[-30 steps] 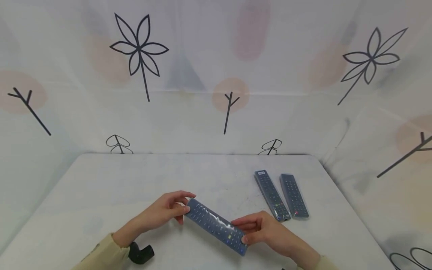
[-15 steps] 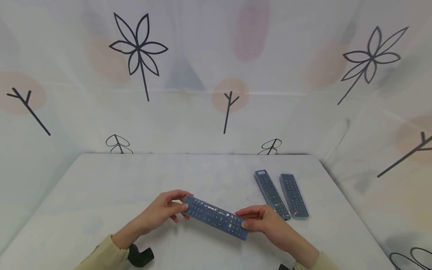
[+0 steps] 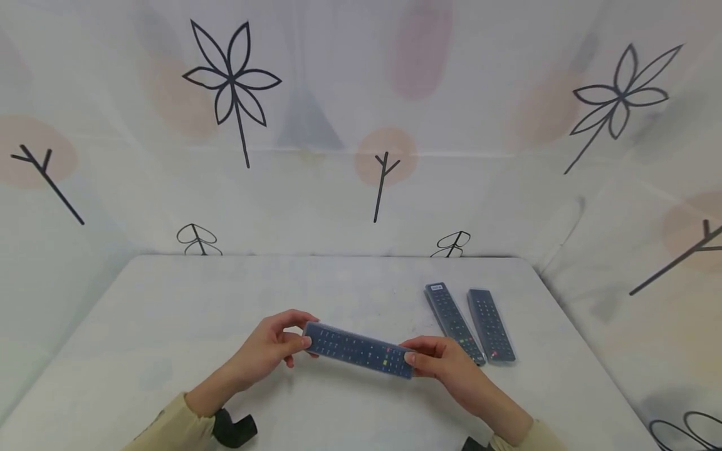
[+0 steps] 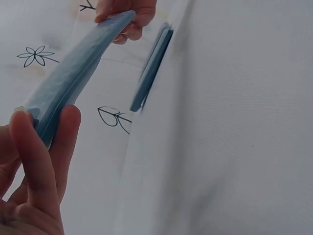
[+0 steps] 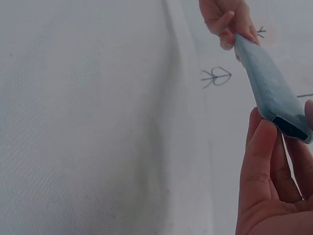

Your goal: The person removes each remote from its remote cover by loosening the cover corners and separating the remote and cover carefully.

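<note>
Held item: remote [image 3: 358, 349], dark w/ bluish translucent sleeve over it; lower centre of head view, raised off the surface, long axis approx. horizontal, slight tilt down toward frame right.
Left hand [image 3: 274, 342]: fingers curled round the remote's left end, thumb on top edge; firm pinch, not wide open. Left wrist view shows the fingers [image 4: 36, 161] wrapped on the near end.
Right hand [image 3: 437, 361]: fingers and thumb pinch the remote's right end. Right wrist view shows the sleeve's open mouth [image 5: 289, 128] at this end, remote body dark inside.
Progress (judgement): sleeve looks drawn over approx. the full length of the held remote; seating at the open end looks like the part left. Cannot tell if fully seated.
Other units: two remotes [image 3: 454, 322] [image 3: 491, 326] lie side by side on the surface, right of centre, close together, parallel, well apart from the left hand, near the right hand. Both show a glossy wrap, prob. sleeved already; not certain.
Surface [image 3: 169, 313]: white, matte, faint scuffs near centre.
Wrist gear: black mount [image 3: 234, 429] at the left sleeve, lower left of frame.
Room: white fabric backdrop [image 3: 338, 125] on three sides, printed w/ black line flowers, twig motifs, pale pink/blue blotches.
</note>
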Demonstrator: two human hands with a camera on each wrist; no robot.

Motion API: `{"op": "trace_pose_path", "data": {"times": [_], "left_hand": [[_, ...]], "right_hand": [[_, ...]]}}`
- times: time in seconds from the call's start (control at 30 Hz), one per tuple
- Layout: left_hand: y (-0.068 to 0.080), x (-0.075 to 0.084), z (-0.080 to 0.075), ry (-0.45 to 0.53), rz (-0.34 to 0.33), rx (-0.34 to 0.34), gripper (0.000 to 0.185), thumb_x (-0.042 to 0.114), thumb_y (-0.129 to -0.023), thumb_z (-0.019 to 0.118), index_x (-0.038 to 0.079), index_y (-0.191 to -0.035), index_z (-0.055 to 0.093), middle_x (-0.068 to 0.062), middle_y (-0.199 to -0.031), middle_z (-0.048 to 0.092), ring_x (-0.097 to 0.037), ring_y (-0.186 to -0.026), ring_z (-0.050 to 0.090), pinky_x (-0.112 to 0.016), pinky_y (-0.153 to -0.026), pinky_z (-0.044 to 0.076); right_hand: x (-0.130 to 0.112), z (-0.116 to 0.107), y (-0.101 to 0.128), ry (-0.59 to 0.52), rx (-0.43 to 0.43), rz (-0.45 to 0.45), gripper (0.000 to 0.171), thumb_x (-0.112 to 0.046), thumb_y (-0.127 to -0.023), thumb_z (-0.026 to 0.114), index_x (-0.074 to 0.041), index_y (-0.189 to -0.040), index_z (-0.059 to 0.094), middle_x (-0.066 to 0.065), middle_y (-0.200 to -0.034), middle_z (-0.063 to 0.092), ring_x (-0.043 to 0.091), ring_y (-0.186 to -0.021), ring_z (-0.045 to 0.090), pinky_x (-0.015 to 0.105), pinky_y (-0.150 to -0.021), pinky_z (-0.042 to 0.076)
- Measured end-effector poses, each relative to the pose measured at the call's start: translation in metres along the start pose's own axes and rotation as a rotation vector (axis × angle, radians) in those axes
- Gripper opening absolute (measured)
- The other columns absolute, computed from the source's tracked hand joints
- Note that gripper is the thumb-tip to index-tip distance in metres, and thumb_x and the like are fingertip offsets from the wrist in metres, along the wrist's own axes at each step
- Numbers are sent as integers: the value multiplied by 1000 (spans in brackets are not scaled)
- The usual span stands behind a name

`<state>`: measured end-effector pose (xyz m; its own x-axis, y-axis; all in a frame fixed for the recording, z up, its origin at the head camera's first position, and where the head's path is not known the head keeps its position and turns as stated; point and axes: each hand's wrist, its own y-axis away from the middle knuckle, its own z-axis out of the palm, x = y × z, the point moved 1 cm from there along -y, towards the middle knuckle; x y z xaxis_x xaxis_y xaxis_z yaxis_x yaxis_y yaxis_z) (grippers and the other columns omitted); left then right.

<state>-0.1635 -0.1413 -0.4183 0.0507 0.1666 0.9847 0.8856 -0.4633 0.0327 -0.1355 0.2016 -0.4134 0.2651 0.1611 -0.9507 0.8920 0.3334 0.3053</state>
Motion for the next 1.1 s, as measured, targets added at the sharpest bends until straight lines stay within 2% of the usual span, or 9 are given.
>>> {"op": "trace_pose_path", "data": {"times": [0.2,0.33,0.53,0.6,0.67,0.8,0.9,0.97,1.1], "left_hand": [[2,-2,1,-33,45,23,32,16,-94,70,9,-123,61,-15,-119,60,-41,-89,67,-28,-56,52],[2,-4,2,-69,101,44,29,13,-94,70,9,-121,61,-15,-119,59,-42,-89,66,-32,-56,54],[3,-5,2,-95,144,46,27,11,-93,70,11,-120,63,-13,-114,63,-40,-69,61,-30,-48,49],[3,-5,2,-93,168,43,27,10,-93,70,11,-120,63,-13,-115,64,-39,-72,62,-30,-49,49],[2,-6,1,-86,205,37,28,8,-93,70,11,-120,63,-13,-117,63,-43,-83,63,-32,-51,52],[1,-7,1,-62,252,22,28,4,-93,69,9,-120,63,-15,-123,61,-33,-98,66,-33,-56,55],[0,-8,0,-48,243,11,30,4,-93,68,9,-122,62,-20,-127,60,-28,-102,66,-35,-61,56],[-1,-7,1,-44,227,11,32,6,-94,68,9,-125,61,-22,-130,58,-31,-104,65,-35,-66,57],[-5,-8,1,-76,181,60,33,12,-95,68,12,-127,60,-17,-129,60,-35,-104,65,-34,-72,56]], "right_hand": [[1,3,2,-30,-7,-3,41,-22,-96,67,7,-125,62,9,-111,69,20,-99,66,36,-87,55],[4,3,3,-89,-76,0,45,-28,-102,59,8,-129,58,12,-115,69,23,-104,67,35,-88,55],[6,1,3,-130,-141,4,42,-29,-104,55,5,-128,60,14,-114,70,22,-106,68,29,-87,54],[5,1,3,-119,-145,0,40,-28,-103,56,4,-126,62,14,-114,70,22,-107,67,29,-89,53],[5,1,3,-102,-146,-6,37,-26,-102,58,2,-125,63,14,-114,70,23,-109,67,30,-92,52],[3,1,4,-72,-138,-23,35,-24,-100,62,2,-124,65,15,-113,70,24,-111,65,34,-97,50],[3,1,4,-47,-117,-27,35,-23,-98,66,2,-123,66,14,-113,71,24,-110,65,36,-96,50],[4,1,3,-24,-97,-29,35,-22,-96,68,2,-122,67,12,-111,71,24,-107,65,37,-94,51],[5,3,3,15,-50,-31,35,-20,-94,71,1,-122,68,8,-112,71,21,-101,63,36,-88,50]]}}
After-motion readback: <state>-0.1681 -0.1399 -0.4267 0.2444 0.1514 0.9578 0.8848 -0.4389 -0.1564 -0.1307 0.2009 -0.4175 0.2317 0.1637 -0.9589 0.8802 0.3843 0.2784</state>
